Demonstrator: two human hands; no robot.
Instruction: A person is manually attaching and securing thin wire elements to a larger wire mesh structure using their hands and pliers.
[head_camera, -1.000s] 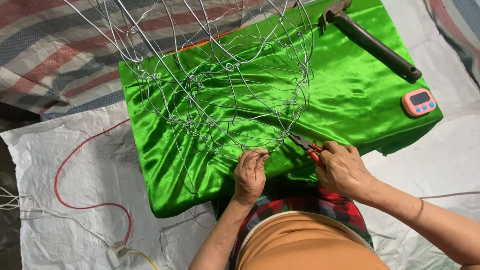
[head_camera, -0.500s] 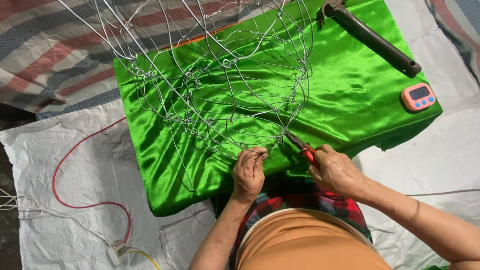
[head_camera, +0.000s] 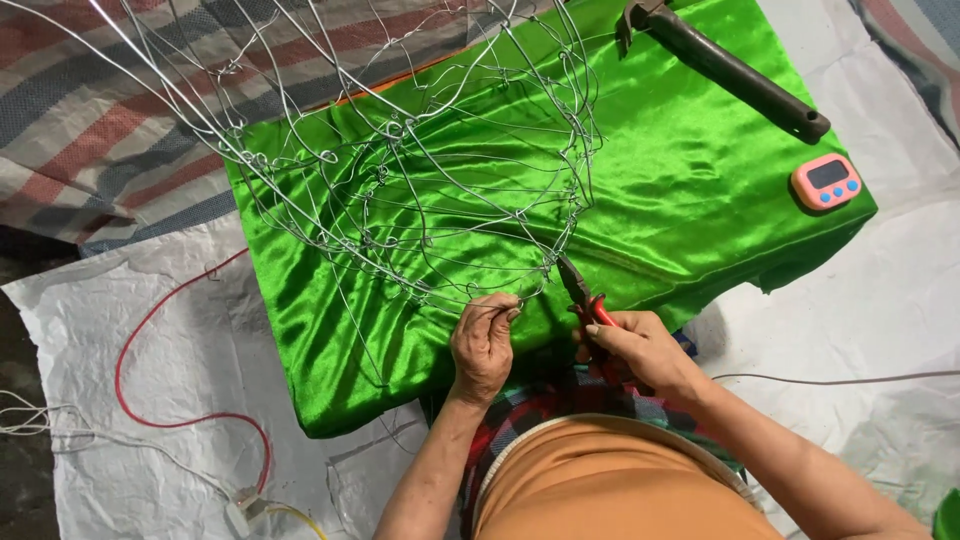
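Left hand (head_camera: 483, 345) pinches wire frame (head_camera: 420, 180); right hand (head_camera: 640, 350) apparently grips pliers (head_camera: 582, 292).

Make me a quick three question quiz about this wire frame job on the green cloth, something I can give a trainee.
1. True or false: the right hand holds red-handled pliers whose tip is at the wire frame.
2. Which thing lies nearest the pink timer? A) the red cable B) the dark metal tool C) the white wire bundle
3. Fill in: the left hand pinches a strand of wire at the frame's ____ edge, the one closest to the person.

Key: 1 true. 2 B, the dark metal tool, on the green cloth with the timer; the red cable lies on the white sheet. 3 near.
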